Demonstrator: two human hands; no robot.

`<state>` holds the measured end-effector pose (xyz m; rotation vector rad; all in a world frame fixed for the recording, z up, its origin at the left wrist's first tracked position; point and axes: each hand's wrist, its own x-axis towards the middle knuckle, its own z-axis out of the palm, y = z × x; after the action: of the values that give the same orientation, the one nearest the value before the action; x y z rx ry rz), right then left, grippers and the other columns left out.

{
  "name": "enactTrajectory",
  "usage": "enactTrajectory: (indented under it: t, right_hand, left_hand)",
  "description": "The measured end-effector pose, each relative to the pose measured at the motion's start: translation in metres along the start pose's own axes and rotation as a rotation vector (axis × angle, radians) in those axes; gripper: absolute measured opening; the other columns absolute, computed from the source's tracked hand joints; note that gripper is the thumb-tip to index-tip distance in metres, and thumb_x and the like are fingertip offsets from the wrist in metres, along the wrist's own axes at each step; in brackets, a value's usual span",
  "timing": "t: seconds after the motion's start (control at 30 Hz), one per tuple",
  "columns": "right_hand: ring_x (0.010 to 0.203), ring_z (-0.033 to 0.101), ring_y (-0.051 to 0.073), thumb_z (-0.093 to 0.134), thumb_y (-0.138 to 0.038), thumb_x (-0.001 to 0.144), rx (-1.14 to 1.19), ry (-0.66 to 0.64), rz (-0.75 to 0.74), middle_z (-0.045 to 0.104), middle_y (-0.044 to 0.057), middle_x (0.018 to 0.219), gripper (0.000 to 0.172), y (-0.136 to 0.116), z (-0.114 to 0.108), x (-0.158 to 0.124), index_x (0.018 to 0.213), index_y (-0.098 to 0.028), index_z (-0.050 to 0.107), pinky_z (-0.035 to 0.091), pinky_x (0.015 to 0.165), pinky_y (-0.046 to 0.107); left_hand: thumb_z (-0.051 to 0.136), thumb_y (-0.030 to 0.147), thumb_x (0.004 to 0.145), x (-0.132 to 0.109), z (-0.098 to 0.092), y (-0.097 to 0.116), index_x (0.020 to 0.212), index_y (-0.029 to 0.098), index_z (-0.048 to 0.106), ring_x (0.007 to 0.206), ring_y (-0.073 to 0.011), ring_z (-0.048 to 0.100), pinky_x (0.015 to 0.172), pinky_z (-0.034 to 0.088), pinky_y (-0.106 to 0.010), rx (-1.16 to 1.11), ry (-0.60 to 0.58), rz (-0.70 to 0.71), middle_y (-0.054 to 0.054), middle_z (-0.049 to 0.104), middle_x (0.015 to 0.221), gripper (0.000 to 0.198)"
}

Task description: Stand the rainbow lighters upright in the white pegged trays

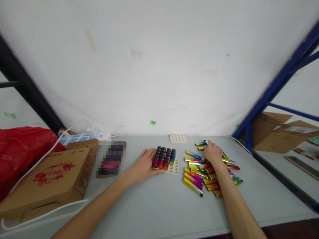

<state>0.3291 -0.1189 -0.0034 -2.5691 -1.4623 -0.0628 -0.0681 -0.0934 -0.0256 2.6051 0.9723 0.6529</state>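
My left hand [143,167] wraps the left side of a white holed tray [173,168], thumb along its front and fingers behind. Rows of shiny, gradient-coloured sticks with black tops [163,157] stand upright in it; holes at the right and front right show bare. My right hand [213,152] reaches over the far side of a loose pile of similar metallic sticks [196,166], gold, magenta, blue and red. Its fingertips close at the end of a blue-and-yellow stick [200,143]; the exact grip is partly hidden.
A second white holed tray [178,138] lies by the wall. To the left are a blurred-out dark object [112,159], a brown cardboard box [52,176], a red bag [25,152] and a power strip [84,136] with white cables. Blue shelf posts [269,86] and open cartons [281,132] stand right.
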Motion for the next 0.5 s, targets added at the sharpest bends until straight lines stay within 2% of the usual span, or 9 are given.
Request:
enactTrajectory:
  t: [0.1, 0.27, 0.4, 0.5]
  right_hand:
    - [0.141, 0.071, 0.045, 0.037, -0.022, 0.117, -0.025, 0.004, -0.032, 0.066, 0.032, 0.157, 0.056, -0.0001, -0.0003, 0.0032, 0.168, -0.007, 0.057, 0.052, 0.118, 0.058]
    - [0.135, 0.073, 0.04, 0.045, -0.023, 0.117, -0.016, 0.0, -0.151, 0.073, 0.031, 0.145, 0.051, -0.0017, 0.0028, 0.0096, 0.162, -0.004, 0.062, 0.053, 0.115, 0.048]
    - [0.137, 0.072, 0.034, 0.05, -0.027, 0.119, 0.018, -0.016, -0.238, 0.079, 0.024, 0.138, 0.042, -0.0052, 0.0069, 0.0105, 0.147, -0.01, 0.075, 0.052, 0.114, 0.037]
    - [0.139, 0.071, 0.033, 0.056, -0.027, 0.118, 0.037, -0.022, -0.26, 0.081, 0.023, 0.138, 0.042, -0.0089, 0.0085, 0.0094, 0.15, -0.01, 0.075, 0.051, 0.116, 0.036]
  left_hand:
    - [0.09, 0.067, 0.095, 0.0016, -0.0028, 0.0035, 0.16, 0.023, 0.062, 0.154, -0.0413, 0.061, 0.137, 0.043, -0.059, 0.009, -0.035, 0.011, -0.019, 0.067, 0.164, 0.083]
    - [0.091, 0.069, 0.094, 0.0014, -0.0061, 0.0072, 0.162, 0.023, 0.062, 0.153, -0.0419, 0.061, 0.135, 0.044, -0.06, 0.01, -0.034, 0.008, -0.019, 0.068, 0.162, 0.087]
    - [0.089, 0.072, 0.094, -0.0003, -0.0033, 0.0041, 0.165, 0.024, 0.06, 0.156, -0.0426, 0.06, 0.137, 0.042, -0.061, 0.008, -0.022, 0.005, -0.02, 0.066, 0.166, 0.091]
    - [0.089, 0.075, 0.092, -0.0004, -0.0001, 0.0004, 0.166, 0.023, 0.059, 0.157, -0.0439, 0.059, 0.139, 0.04, -0.063, 0.013, -0.021, -0.012, -0.02, 0.065, 0.168, 0.095]
